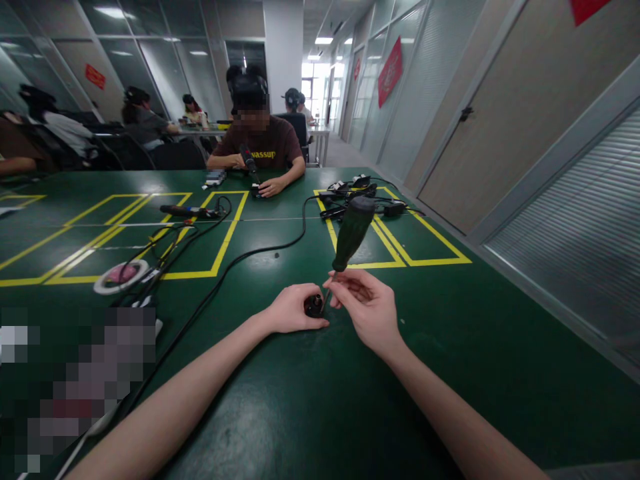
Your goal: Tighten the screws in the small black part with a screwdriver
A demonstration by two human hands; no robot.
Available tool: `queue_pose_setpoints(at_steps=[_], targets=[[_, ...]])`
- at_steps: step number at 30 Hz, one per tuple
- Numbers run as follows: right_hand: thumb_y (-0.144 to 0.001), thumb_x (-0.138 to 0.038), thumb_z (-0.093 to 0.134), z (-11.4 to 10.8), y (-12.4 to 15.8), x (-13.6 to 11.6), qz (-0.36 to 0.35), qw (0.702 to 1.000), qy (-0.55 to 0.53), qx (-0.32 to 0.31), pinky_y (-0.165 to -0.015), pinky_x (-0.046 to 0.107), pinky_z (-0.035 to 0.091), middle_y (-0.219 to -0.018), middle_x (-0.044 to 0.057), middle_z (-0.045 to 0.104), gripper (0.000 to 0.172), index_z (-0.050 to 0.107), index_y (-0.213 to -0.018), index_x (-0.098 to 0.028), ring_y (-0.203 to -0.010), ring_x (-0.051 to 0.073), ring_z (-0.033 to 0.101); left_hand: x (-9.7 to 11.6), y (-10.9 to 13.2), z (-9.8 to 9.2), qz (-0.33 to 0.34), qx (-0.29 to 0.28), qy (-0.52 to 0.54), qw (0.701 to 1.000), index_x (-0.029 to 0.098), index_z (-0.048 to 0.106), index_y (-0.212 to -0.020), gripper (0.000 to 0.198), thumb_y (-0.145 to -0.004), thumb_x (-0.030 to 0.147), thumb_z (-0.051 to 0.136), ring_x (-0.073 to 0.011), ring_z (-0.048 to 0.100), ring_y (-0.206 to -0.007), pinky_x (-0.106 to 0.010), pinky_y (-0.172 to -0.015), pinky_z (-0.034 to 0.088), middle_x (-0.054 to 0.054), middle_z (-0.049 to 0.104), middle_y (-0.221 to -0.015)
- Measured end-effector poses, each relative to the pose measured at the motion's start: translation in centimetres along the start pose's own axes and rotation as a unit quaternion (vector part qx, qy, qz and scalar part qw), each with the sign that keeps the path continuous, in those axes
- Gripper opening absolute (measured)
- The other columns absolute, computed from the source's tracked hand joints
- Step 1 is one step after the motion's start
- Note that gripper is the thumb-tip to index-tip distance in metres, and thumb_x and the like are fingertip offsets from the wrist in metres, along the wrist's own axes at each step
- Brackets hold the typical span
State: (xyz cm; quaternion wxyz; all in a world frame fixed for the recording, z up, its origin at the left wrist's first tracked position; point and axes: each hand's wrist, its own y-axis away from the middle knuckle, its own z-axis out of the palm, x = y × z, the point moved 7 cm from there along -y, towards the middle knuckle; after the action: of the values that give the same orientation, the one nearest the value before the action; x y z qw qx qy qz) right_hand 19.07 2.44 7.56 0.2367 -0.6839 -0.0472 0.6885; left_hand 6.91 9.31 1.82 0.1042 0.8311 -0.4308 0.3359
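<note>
My left hand (296, 308) curls around a small black round part (314, 305) and holds it against the green tabletop. A short post sticks up from the part. Between the thumb and fingers of my right hand (369, 305) is the thin metal shaft of a screwdriver (354, 230). Its thick dark green handle leans up and to the right above my hand. The screwdriver's tip reaches down beside the black part, at its right edge; whether it touches is too small to tell.
Black cables and adapters (363, 193) lie in a heap beyond my right hand. A long black cable (220, 280) crosses the green table (520, 333) to my left, near a white tape roll (121, 277) and a dark-handled tool (187, 211). Opposite sits a person (260, 143) holding a power screwdriver.
</note>
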Motion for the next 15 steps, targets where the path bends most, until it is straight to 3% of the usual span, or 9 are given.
queue_pose_setpoints(at_steps=[15], targets=[[-0.080, -0.035, 0.081, 0.36, 0.14, 0.48, 0.018, 0.999, -0.036, -0.017, -0.058, 0.027, 0.063, -0.077, 0.004, 0.078, 0.021, 0.074, -0.091, -0.018, -0.057, 0.015, 0.074, 0.16, 0.06, -0.18, 0.015, 0.006, 0.029, 0.999, 0.019, 0.057, -0.078, 0.031, -0.072, 0.036, 0.082, -0.0156, 0.056, -0.075, -0.027, -0.072, 0.044, 0.003, 0.059, -0.080]])
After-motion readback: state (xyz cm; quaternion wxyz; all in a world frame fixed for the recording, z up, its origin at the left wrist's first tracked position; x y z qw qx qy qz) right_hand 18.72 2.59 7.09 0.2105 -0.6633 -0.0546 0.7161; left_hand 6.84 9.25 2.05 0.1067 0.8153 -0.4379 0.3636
